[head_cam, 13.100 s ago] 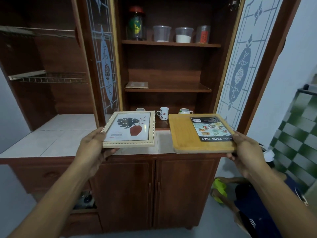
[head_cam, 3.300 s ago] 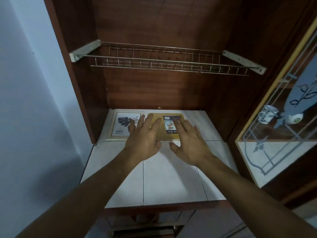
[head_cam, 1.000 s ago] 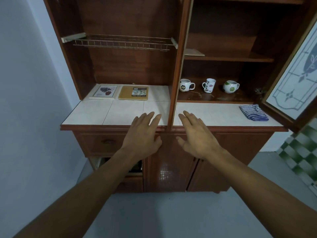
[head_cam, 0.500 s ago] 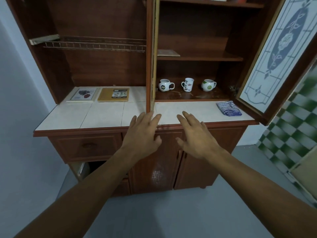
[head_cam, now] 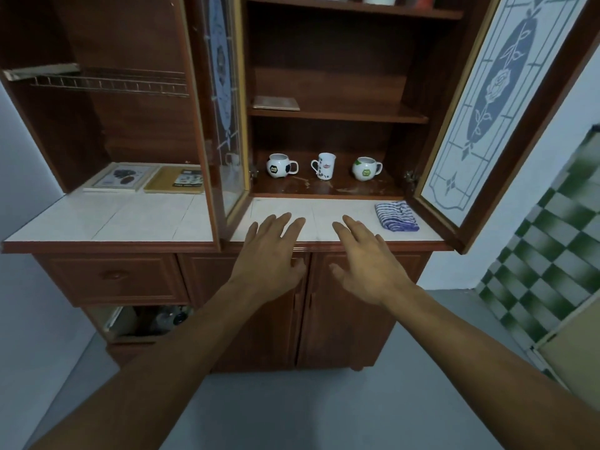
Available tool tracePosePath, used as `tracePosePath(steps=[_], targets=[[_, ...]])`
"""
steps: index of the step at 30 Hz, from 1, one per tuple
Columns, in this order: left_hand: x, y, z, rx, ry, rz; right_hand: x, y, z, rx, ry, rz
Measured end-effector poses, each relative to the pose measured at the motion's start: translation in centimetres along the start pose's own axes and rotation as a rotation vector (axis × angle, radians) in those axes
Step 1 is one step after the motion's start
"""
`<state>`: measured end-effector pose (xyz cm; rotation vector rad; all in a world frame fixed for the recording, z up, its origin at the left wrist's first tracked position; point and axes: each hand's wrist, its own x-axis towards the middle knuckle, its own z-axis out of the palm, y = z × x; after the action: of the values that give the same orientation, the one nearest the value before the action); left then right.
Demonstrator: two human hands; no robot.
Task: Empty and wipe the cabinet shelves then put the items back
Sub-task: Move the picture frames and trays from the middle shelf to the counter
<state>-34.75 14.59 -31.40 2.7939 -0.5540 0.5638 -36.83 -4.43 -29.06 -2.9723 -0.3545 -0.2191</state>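
Your left grip [head_cam: 272,254] and right grip [head_cam: 367,264] are both wide, fingers straight, holding nothing, over the front edge of the bench [head_cam: 324,212]. I judge the three mugs [head_cam: 324,166] come next. They stand on the lowest shelf [head_cam: 341,188], at 12 o'clock from your grips and well apart. Lift one per grip, by the body. The striped cloth [head_cam: 396,216] lies at 1 o'clock.

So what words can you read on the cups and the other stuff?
Nothing here can be read as words.
wooden tray: a printed label, too blurred to read.
left mug, middle mug, right mug: small logos, too small to read.
picture frame: a dark picture, no letters to make out.
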Motion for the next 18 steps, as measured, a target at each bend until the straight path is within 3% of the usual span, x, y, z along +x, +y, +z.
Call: tracePosePath(steps=[18], targets=[[10.1,1.3,3.9,0.018,0.014,0.026,7.0,8.5,-0.2,0.021,0.043,0.088]])
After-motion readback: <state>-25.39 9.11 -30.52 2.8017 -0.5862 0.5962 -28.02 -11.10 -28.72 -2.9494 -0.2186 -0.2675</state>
